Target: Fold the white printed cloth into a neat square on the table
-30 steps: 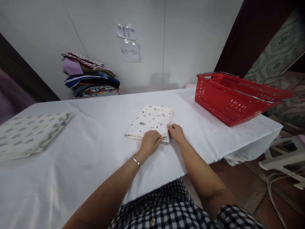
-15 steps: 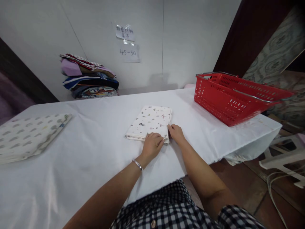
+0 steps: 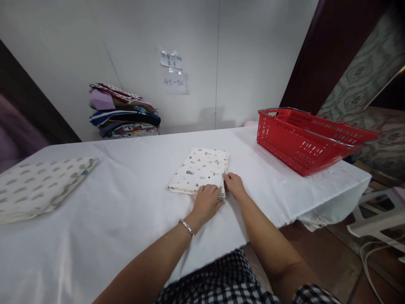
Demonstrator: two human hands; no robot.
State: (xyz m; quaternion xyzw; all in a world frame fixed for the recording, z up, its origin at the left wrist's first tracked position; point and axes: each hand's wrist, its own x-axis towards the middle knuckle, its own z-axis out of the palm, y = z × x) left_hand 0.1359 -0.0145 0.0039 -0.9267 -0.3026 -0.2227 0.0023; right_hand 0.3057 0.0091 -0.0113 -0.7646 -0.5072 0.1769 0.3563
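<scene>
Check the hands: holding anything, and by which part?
Neither lifts anything. The left hand rests on the near edge of the folded cloth; the right hand touches its near right corner. A closed grip cannot be told.

1. One view is given, from a camera worn on the head.
2. It is aimed forward and down across the white-clothed surface toward the pale wall.
3. The forearms are seen close, at the lower edge.
</scene>
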